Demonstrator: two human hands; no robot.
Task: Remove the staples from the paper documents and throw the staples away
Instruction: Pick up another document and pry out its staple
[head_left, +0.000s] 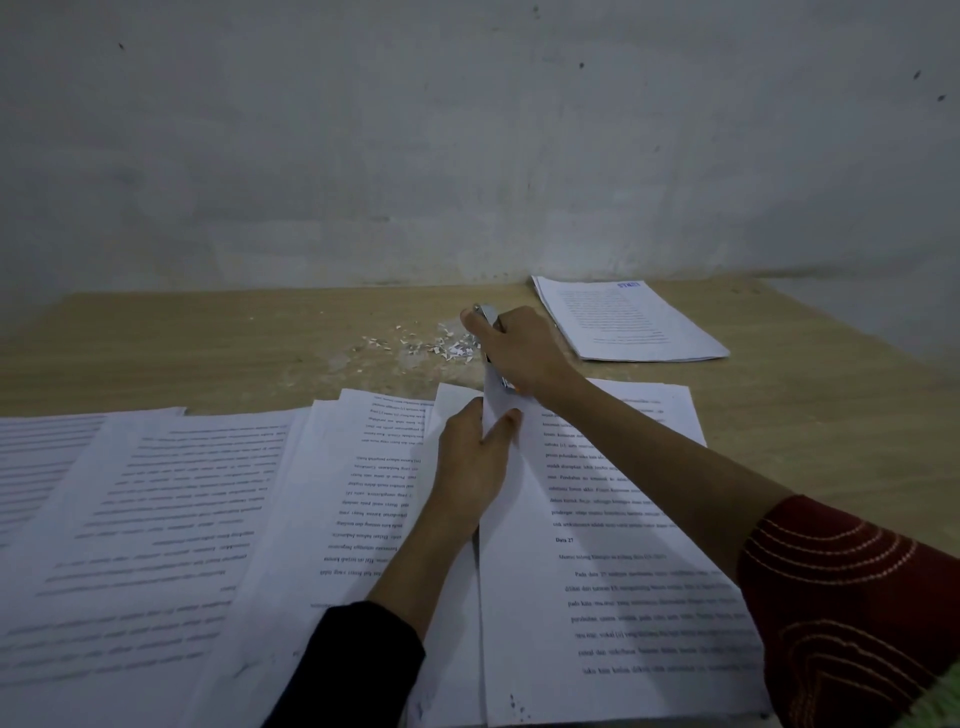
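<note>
A printed paper document (597, 545) lies in front of me on the wooden table (831, 426). My left hand (472, 462) pinches its raised top-left corner between thumb and forefinger. My right hand (519, 348) grips a silver metal stapler or staple remover (491, 318), whose lower end meets that corner. Beyond the tool lies a small heap of pulled staples and paper scraps (436, 345). The staple itself is hidden by the tool and my fingers.
Several loose printed sheets (171, 519) fan out across the table's left half. A stack of papers (628, 319) lies at the back right near the grey wall (467, 156). Bare wood shows at the far left and at the right.
</note>
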